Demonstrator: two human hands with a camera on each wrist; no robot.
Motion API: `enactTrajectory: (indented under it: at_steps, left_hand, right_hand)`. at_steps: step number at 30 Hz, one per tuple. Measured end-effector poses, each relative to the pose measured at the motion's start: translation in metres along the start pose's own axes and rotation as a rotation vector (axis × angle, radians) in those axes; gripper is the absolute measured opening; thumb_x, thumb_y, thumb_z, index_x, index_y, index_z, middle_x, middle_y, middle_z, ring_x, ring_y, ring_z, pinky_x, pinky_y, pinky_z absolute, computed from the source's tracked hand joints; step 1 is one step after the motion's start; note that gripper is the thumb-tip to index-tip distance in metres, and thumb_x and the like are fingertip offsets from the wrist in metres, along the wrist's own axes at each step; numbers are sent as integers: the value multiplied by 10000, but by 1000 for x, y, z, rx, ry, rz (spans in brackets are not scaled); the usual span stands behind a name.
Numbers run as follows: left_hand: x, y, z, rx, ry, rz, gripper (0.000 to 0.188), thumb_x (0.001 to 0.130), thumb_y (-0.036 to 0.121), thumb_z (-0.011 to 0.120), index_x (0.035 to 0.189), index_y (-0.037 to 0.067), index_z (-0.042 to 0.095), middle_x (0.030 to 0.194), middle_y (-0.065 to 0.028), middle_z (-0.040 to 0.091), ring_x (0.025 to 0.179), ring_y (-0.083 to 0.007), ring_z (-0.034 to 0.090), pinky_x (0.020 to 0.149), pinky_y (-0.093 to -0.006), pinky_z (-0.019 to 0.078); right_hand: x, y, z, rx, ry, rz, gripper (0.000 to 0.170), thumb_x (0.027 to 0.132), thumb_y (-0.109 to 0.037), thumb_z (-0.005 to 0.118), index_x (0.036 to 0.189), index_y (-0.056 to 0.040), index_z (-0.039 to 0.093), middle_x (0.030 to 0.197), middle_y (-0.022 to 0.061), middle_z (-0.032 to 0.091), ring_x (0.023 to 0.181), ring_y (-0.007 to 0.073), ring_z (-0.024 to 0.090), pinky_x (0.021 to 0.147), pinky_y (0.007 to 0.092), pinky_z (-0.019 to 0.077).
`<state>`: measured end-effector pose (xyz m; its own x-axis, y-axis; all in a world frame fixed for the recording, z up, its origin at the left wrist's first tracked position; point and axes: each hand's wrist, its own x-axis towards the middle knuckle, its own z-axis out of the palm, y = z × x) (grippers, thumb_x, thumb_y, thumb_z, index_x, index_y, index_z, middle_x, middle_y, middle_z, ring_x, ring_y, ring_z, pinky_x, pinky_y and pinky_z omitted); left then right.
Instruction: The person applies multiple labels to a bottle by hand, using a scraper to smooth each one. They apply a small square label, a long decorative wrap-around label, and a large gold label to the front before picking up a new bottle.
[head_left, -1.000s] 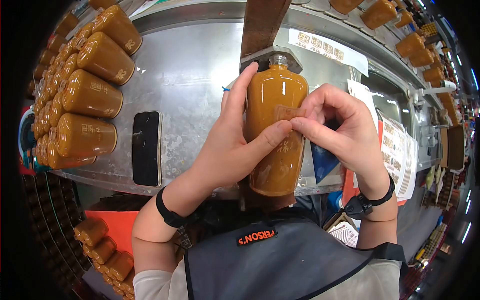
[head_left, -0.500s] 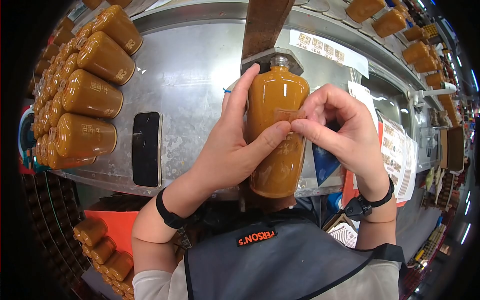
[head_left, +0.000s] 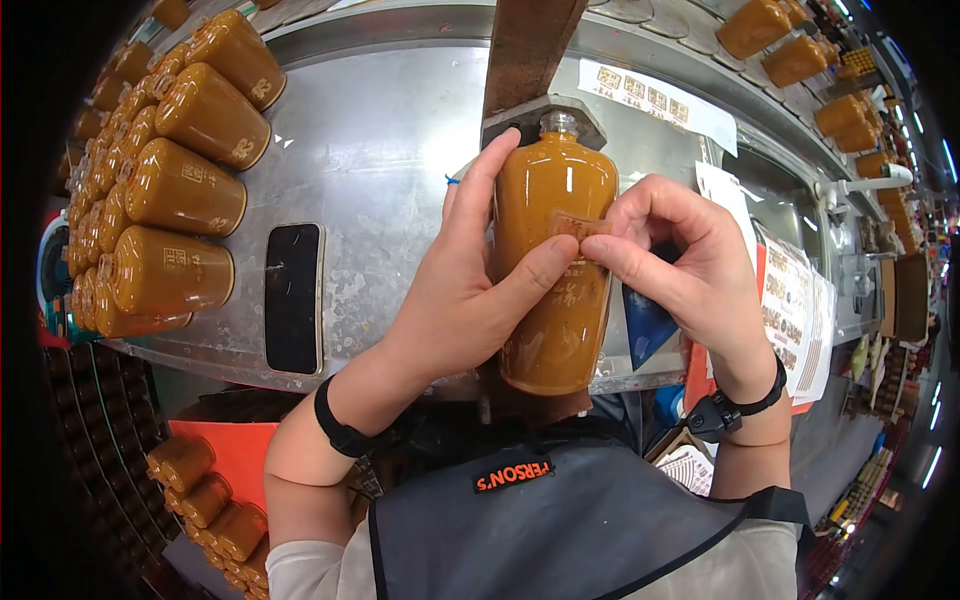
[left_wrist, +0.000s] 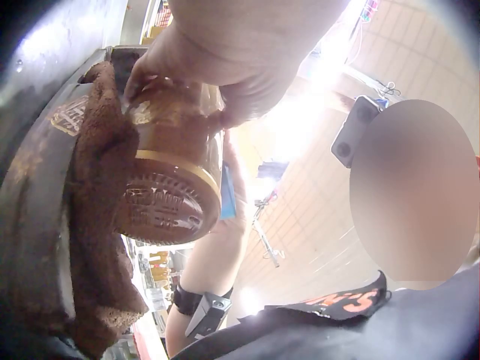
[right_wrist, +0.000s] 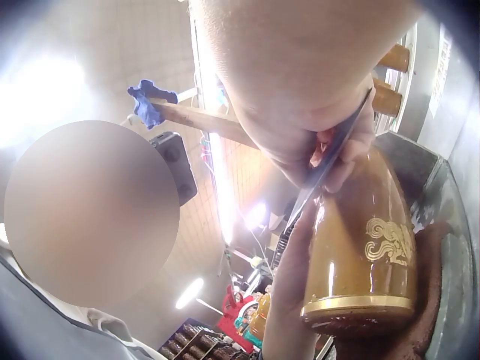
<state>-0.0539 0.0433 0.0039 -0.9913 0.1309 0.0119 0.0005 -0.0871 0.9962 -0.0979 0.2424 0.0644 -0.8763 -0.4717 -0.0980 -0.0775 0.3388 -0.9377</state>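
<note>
An amber-brown glass bottle (head_left: 550, 200) lies on its back, neck pointing away, with gold characters on its front. My left hand (head_left: 460, 265) holds it along the left side, fingers round the far edge and thumb on the front beside the characters. With thumb and forefinger, my right hand (head_left: 690, 255) pinches a small clear film (head_left: 578, 225), whose left part overlaps the bottle front. A dark blue flat triangular piece (head_left: 648, 330) is tucked in that same hand; its edge shows as a thin blade (right_wrist: 334, 154) in the right wrist view. The bottle's embossed base (left_wrist: 169, 206) faces the left wrist camera.
Under the bottle is a brown cloth (left_wrist: 101, 180) on a metal-edged support. A phone (head_left: 293, 298) lies on the metal table (head_left: 370, 130), left of my arm. Several similar bottles (head_left: 185, 185) are stacked at the left. Printed decal sheets (head_left: 655, 100) lie at the back and right.
My left thumb has slid slightly left on the bottle, and more gold lettering shows below it. The film's angle in my right fingers has shifted a little. The bottle stays in place.
</note>
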Motion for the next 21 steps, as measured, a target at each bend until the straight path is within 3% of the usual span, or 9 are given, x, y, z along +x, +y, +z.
enactTrajectory:
  at_steps: [2, 9, 11, 12, 15, 16, 19, 20, 21]
  left_hand:
    - [0, -1, 1, -3, 1, 11, 788, 934, 232, 686, 1527, 12, 216, 1378, -199, 395, 1340, -289, 412, 1115, -396, 343]
    - [1, 2, -3, 0, -7, -53, 765, 960, 254, 650, 1526, -6, 208, 1420, -209, 364, 1356, -279, 398, 1115, -389, 350]
    - [1, 3, -2, -64, -7, -53, 764, 968, 263, 640, 1527, -15, 200, 1429, -212, 365, 1349, -277, 410, 1107, -381, 360]
    - [1, 3, -1, -128, -8, -51, 763, 976, 272, 629, 1528, -23, 193, 1439, -214, 367, 1343, -275, 421, 1100, -372, 370]
    - [-1, 6, -1, -210, -9, -90, 836, 963, 296, 651, 1527, -62, 149, 1450, -222, 381, 1337, -277, 436, 1093, -362, 380]
    - [-2, 6, -2, -211, -7, -91, 836, 963, 296, 651, 1527, -62, 149, 1450, -222, 381, 1337, -277, 436, 1093, -362, 380]
    - [-5, 5, -2, -118, -47, -128, 939, 932, 310, 695, 1521, -103, 92, 1475, -236, 374, 1358, -285, 422, 1102, -368, 370]
    - [-5, 2, -2, -98, -58, -86, 975, 918, 314, 711, 1520, -109, 71, 1477, -241, 379, 1360, -285, 422, 1102, -369, 372]
    - [-6, 0, -2, -78, -68, -43, 1012, 904, 317, 728, 1519, -115, 51, 1479, -245, 384, 1363, -285, 422, 1101, -370, 374]
  right_hand:
    - [1, 3, 2, 7, 51, -66, 143, 859, -99, 750, 834, -23, 631, 695, -47, 547, 617, 21, 464, 567, 194, 392]
    - [1, 8, 1, 66, 72, -74, 221, 865, -91, 750, 1026, -37, 609, 721, -63, 541, 618, -6, 467, 565, 166, 377]
    - [0, 9, -2, 63, 131, -64, 280, 878, -94, 738, 1111, -37, 594, 765, -62, 560, 610, -12, 465, 570, 156, 375]
    - [-3, 9, -4, 65, 157, -13, 328, 887, -89, 725, 1182, -27, 596, 887, -33, 594, 631, -10, 467, 586, 155, 390]
    - [-7, 18, -2, 93, 232, -5, 400, 891, -86, 718, 1260, -19, 580, 1041, 18, 607, 665, 0, 485, 609, 162, 415]
    - [-10, 22, -4, 142, 146, 33, 550, 878, -97, 738, 1372, -12, 513, 1186, 66, 581, 707, 18, 510, 668, 182, 454]
    - [-15, 30, 8, 311, 93, 58, 695, 854, -118, 771, 1451, -10, 430, 1245, 101, 559, 723, 35, 526, 718, 203, 473]
    - [-15, 31, 9, 357, 65, 88, 822, 824, -131, 805, 1498, -4, 352, 1280, 132, 537, 739, 46, 537, 747, 216, 481]
    - [-15, 30, 11, 358, 63, 89, 822, 824, -131, 805, 1498, -4, 352, 1280, 132, 537, 739, 46, 537, 747, 216, 481]
